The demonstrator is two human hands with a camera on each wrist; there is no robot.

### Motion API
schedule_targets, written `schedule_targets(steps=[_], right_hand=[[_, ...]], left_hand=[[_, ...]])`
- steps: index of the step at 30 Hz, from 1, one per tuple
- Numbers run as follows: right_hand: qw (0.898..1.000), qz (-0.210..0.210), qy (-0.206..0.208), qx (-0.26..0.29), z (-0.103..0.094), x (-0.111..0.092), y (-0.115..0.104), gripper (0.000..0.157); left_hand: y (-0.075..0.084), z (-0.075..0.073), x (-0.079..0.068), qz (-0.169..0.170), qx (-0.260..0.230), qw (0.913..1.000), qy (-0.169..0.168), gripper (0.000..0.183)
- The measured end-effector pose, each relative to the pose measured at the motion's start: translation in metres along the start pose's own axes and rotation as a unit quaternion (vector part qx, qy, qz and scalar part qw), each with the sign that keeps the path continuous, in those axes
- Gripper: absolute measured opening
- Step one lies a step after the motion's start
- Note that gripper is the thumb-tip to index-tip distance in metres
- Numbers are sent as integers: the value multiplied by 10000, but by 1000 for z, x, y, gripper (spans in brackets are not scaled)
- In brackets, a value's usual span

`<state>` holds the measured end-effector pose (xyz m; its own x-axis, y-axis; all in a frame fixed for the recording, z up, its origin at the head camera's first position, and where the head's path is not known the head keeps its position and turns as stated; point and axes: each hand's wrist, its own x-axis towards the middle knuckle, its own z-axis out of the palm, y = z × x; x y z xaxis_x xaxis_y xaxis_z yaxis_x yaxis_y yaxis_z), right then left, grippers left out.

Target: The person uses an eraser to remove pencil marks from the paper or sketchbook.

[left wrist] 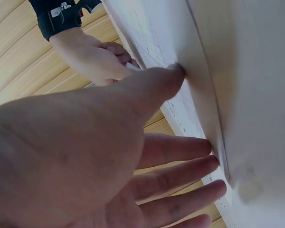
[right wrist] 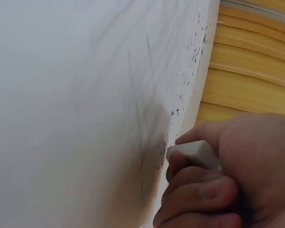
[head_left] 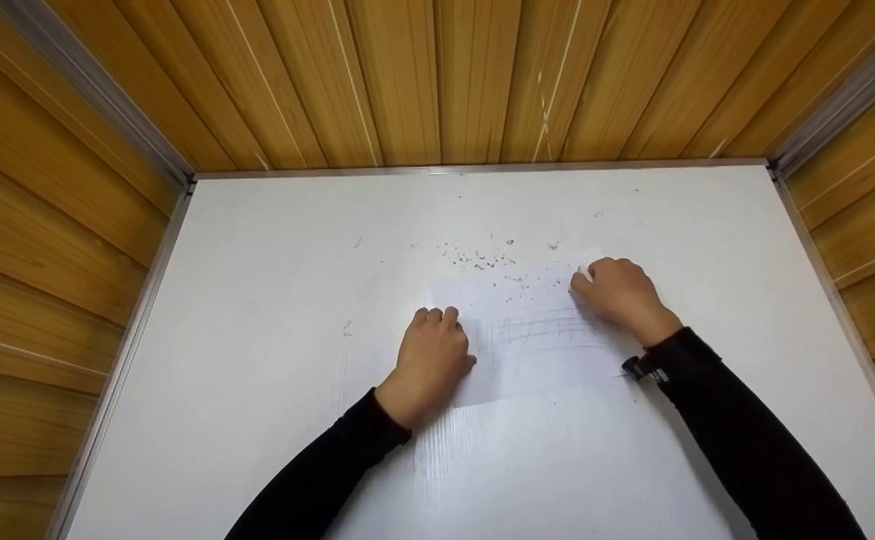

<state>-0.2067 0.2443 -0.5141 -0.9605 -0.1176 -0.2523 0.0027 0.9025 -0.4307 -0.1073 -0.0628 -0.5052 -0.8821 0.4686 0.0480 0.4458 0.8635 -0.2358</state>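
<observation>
Many dark crumbs: scattered over paper and surface
Right grip: pinching white block
Left grip: fingers straight, touching paper
Wood-patterned panels: around surface

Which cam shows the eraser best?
Right wrist: the eraser is large there, its pale end sticking out of the right hand. Head shows only a small white tip at that hand; left wrist shows a small white piece beyond the left hand.

Both sleeves are long and black, the right bearing a small black device with pale markings.
</observation>
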Motion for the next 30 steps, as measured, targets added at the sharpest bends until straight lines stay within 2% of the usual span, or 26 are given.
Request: schedule_targets(steps=[3, 7, 11, 15, 19, 26, 30], right_hand=[[9996, -140, -136, 203, 7, -6, -18, 46], [9966, -564, -506, 328, 25, -11, -60, 46], [9911, -1009, -857, 160, 47, -12, -97, 46], [9890, -1189, -872, -77, 61, -15, -114, 45], [9918, -1061, -686, -178, 55, -15, -101, 44], [9968, -535, -532, -259, 25, -17, -39, 39], [9975, -434, -502, -232, 18, -19, -18, 40]], left_hand=[[1, 0, 0, 19, 82, 9999, 109, 44], [0, -2, 0, 25, -55, 10000, 56, 42], [-1, -3, -1, 23, -246, 9997, 22, 43], [1, -2, -1, 31, -224, 9997, 42, 43], [3, -1, -1, 22, 0, 10000, 61, 45], [5, 0, -1, -16, 64, 9999, 159, 43], [5, 2, -2, 21, -17, 9999, 100, 44]])
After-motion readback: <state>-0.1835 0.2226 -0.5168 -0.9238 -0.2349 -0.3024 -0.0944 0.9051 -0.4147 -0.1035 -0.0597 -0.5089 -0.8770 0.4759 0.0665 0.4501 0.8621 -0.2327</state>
